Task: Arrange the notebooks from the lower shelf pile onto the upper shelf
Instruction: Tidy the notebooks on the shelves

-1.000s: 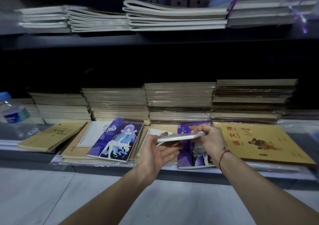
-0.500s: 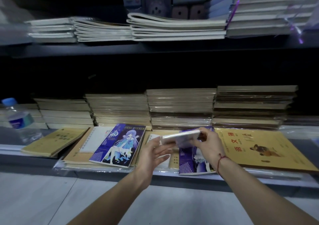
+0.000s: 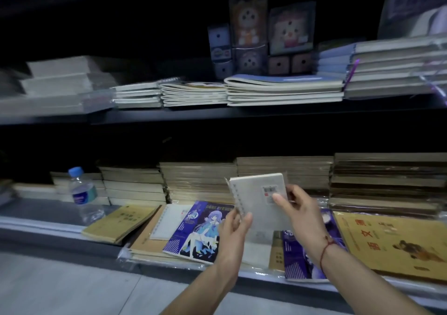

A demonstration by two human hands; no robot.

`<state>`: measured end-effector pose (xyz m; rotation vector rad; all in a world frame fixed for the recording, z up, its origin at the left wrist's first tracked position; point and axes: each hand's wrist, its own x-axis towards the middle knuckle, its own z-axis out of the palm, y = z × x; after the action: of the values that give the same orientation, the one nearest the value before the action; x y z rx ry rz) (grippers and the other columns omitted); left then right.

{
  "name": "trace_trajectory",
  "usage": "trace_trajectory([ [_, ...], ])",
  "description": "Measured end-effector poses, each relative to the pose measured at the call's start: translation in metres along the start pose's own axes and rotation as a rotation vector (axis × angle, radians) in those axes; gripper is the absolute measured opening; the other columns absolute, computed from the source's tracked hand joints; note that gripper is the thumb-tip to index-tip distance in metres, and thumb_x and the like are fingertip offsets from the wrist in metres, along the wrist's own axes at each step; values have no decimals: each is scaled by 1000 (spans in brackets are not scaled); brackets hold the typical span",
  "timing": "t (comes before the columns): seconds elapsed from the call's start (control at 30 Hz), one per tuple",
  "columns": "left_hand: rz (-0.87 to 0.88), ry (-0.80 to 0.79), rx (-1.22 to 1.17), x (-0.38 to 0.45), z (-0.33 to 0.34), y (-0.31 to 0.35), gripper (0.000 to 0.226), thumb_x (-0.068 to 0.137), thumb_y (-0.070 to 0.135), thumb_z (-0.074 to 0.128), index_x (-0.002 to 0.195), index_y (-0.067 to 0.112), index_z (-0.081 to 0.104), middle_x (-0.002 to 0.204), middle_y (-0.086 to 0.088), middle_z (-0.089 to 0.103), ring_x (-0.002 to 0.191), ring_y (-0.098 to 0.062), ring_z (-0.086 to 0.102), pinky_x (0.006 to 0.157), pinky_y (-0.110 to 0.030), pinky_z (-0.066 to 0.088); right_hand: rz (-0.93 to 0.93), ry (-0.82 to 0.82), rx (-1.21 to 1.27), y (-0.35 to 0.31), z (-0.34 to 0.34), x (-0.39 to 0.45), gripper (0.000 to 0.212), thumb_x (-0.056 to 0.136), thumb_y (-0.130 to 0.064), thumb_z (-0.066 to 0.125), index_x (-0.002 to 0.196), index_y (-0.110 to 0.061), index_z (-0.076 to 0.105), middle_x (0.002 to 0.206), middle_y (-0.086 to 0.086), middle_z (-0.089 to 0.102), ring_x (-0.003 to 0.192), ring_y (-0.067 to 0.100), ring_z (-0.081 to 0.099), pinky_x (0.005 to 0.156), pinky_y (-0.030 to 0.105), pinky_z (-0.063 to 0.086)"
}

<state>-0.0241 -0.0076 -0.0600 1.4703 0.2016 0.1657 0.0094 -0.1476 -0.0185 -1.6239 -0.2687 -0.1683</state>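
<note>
Head view, nearest first: two bare forearms reach up from the bottom edge, the right one with a red string at the wrist. The left hand [image 3: 235, 227] pinches the lower spiral edge of a small white spiral notebook [image 3: 260, 198], thumb in front and fingers curled behind. The right hand [image 3: 298, 207] grips the notebook's right side, thumb pressed flat over the barcode sticker, other fingers wrapped round the back. The notebook is held nearly upright, tilted, above the front of the lower shelf [image 3: 48, 220]. Beneath it lie flat notebooks: a purple anime-cover notebook [image 3: 198, 230], a yellow exercise book [image 3: 396, 242] at right, a tan booklet [image 3: 121, 222] at left. A water bottle [image 3: 83, 196] stands further left. Behind are tall stacks. Farther up, the upper shelf [image 3: 217, 115] carries low piles of notebooks [image 3: 285, 89].
</note>
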Motion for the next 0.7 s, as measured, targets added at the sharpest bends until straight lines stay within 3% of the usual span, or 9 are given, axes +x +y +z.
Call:
trace_trajectory([
  [0.07,45,27,-26,-3,-4,8,51,83,53,63,126,27,53,121,-1,64,105,-15,66,90,-38,54,-32,-32,71,-15,8,-2,11,92,-18,59,100,-25,60,96,-13,64,78,-6,65,53,9,49],
  [0.13,131,63,-56,-5,-7,17,32,94,37,55,120,20,53,109,0,69,95,-10,68,76,-24,56,-70,-66,132,-27,17,-3,14,92,-12,58,103,-20,61,96,-10,66,74,-13,63,58,7,48],
  [0.23,278,135,-85,-13,-16,38,19,97,29,50,113,20,54,102,3,69,87,-1,67,66,-13,52,-117,-87,167,-46,29,-5,17,91,-13,59,108,-18,61,101,-8,68,81,-11,63,65,8,48],
  [0.4,451,206,-36,-24,-39,81,13,94,38,48,101,30,57,97,10,69,94,-9,66,78,-27,55,-154,-98,233,-83,44,-4,18,90,-21,61,108,-18,64,100,-5,71,88,0,67,68,13,52],
  [0.53,498,150,-42,-33,-56,125,19,97,28,47,110,19,57,98,8,69,94,-9,66,78,-25,56,-176,-105,261,-111,52,1,19,91,-18,60,110,-17,63,104,-3,71,91,1,67,76,18,55],
  [0.7,458,147,-3,-41,-78,163,17,98,18,48,110,27,56,100,9,67,91,-1,65,78,-23,55,-130,-181,193,-136,63,5,17,97,-17,51,110,-22,60,107,-7,69,88,-3,65,66,11,49],
])
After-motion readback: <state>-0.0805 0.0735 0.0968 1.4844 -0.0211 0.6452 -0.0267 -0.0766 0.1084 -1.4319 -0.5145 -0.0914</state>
